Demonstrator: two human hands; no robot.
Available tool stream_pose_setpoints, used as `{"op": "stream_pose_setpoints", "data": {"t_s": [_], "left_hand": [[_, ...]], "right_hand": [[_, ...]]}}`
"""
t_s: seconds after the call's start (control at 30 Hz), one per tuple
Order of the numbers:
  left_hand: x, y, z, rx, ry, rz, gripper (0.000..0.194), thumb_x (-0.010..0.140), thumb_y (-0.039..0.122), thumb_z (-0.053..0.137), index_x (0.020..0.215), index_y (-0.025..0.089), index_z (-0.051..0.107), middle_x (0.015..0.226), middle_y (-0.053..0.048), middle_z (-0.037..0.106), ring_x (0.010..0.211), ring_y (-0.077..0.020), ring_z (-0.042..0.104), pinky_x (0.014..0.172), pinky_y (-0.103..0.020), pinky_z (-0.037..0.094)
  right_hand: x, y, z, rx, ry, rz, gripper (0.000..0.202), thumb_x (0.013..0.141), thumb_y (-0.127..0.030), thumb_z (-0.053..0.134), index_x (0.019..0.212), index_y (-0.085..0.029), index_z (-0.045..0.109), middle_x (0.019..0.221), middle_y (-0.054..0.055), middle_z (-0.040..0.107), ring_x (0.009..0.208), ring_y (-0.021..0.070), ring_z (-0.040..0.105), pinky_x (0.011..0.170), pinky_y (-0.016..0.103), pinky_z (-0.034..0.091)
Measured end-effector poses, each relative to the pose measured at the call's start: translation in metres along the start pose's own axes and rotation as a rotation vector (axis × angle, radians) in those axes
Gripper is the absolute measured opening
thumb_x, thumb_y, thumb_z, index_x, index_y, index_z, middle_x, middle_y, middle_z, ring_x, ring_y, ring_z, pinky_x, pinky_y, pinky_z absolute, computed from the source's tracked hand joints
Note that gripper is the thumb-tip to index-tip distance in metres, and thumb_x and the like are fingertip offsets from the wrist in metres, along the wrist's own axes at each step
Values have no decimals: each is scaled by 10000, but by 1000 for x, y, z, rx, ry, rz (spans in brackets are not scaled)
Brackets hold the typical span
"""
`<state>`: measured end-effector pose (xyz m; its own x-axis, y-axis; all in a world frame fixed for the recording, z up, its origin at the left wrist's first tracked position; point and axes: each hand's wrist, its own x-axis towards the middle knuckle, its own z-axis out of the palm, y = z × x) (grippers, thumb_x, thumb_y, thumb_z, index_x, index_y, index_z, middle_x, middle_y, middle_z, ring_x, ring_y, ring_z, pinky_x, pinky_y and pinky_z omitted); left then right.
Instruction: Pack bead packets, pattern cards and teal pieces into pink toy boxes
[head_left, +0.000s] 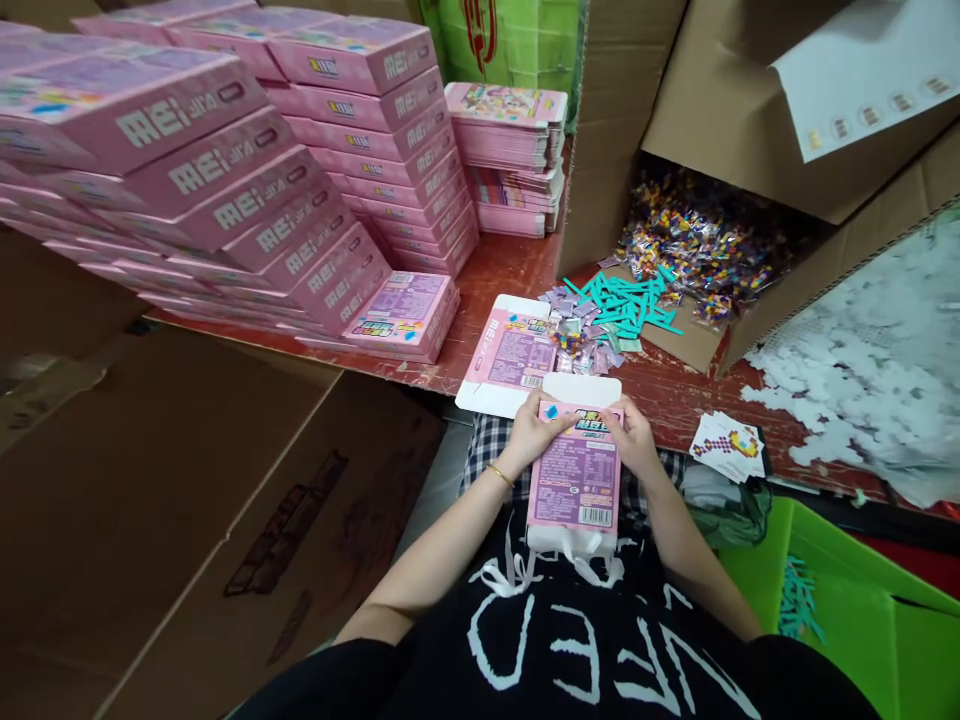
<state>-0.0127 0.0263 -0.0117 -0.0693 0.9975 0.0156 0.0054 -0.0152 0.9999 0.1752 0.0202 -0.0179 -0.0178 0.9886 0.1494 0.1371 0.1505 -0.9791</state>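
Note:
A pink and purple cardboard box (pixel 576 475) lies over my lap, its white end flap raised at the far end. My left hand (pixel 534 432) grips its upper left edge, thumb on the printed face. At the upper right edge my right hand (pixel 631 436) holds it the same way; the fingers beneath are hidden. Just beyond, a second flat pink carton (pixel 504 350) with white flaps lies at the table's edge. Beside that carton are small purple packets (pixel 596 358) and a heap of teal sticks (pixel 626 300).
Stacked pink boxes (pixel 300 230) fill the left of the red table (pixel 510 262). An open cardboard carton (pixel 607 130) spills bagged coloured beads (pixel 697 235). On the right are white pieces (pixel 832 370), printed cards (pixel 726 446) and a green bin (pixel 862 570).

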Motion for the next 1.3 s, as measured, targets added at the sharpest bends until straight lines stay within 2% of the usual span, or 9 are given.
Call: {"op": "stream_pose_setpoints", "data": {"t_s": [0.13, 0.27, 0.43, 0.77, 0.83, 0.93, 1.03, 1.17, 1.3], "left_hand": [[-6, 6, 3, -49, 92, 114, 581, 601, 341, 845, 1036, 201, 488, 892, -4, 619, 827, -149, 602, 791, -297, 466], [-5, 25, 9, 35, -8, -3, 289, 768, 405, 703, 899, 167, 606, 859, -40, 657, 803, -167, 608, 795, -318, 464], [-5, 35, 19, -13, -7, 32, 261, 814, 363, 660, 999, 182, 628, 931, -43, 681, 856, -173, 628, 810, -318, 480], [-16, 15, 25, 143, -124, 283, 283, 681, 352, 813, 868, 191, 676, 1076, -99, 639, 1043, -221, 609, 943, -415, 460], [-7, 20, 20, 98, -85, 279, 260, 684, 353, 809, 829, 186, 672, 1058, -97, 651, 1037, -223, 614, 951, -424, 459], [10, 31, -1, -61, 144, 236, 297, 699, 393, 788, 838, 186, 627, 1059, -83, 660, 1031, -214, 624, 950, -414, 471], [18, 41, -30, -182, 299, 197, 364, 755, 494, 709, 911, 201, 560, 1187, -99, 625, 1124, -230, 603, 975, -427, 470], [3, 46, -53, 202, 162, 336, 727, 557, 529, 842, 1124, 214, 514, 1456, -169, 423, 1392, -340, 360, 1127, -546, 284], [-24, 44, -43, 454, -210, 521, 886, 441, 472, 902, 1209, 222, 538, 1350, -183, 545, 1331, -401, 434, 1120, -625, 235]], "right_hand": [[1, -9, 2, 21, 52, -114, 318, 857, -367, 638, 1127, -218, 563, 1034, 69, 632, 990, 204, 609, 909, 364, 476], [10, -26, -7, 91, -6, 36, 217, 790, -396, 718, 739, -204, 631, 795, 27, 615, 774, 175, 614, 740, 312, 505], [22, -42, -34, 231, -167, 294, 262, 742, -424, 759, 893, -213, 716, 885, 40, 705, 758, 178, 649, 707, 310, 526], [3, -12, -43, 185, -238, 126, 171, 807, -381, 718, 755, -219, 711, 1078, 73, 714, 1062, 232, 641, 950, 396, 482], [-3, -15, -42, 209, -246, 99, 274, 755, -397, 768, 974, -241, 712, 1254, 86, 633, 1175, 240, 583, 987, 388, 466], [-11, -22, -46, 284, -274, 136, 845, 588, -444, 873, 1335, -320, 498, 1454, 84, 454, 1238, 257, 532, 940, 372, 501], [-17, -28, -57, 216, -331, 218, 696, 577, -438, 876, 1194, -276, 599, 1214, 69, 633, 1002, 236, 640, 802, 340, 537], [-15, -42, -72, 200, -162, 188, 405, 667, -598, 758, 773, -211, 699, 818, 50, 687, 650, 181, 606, 555, 289, 479], [-6, -60, -54, 233, -602, 152, 575, 629, -743, 684, 628, -168, 681, 607, 51, 631, 495, 144, 523, 440, 258, 379]]}}
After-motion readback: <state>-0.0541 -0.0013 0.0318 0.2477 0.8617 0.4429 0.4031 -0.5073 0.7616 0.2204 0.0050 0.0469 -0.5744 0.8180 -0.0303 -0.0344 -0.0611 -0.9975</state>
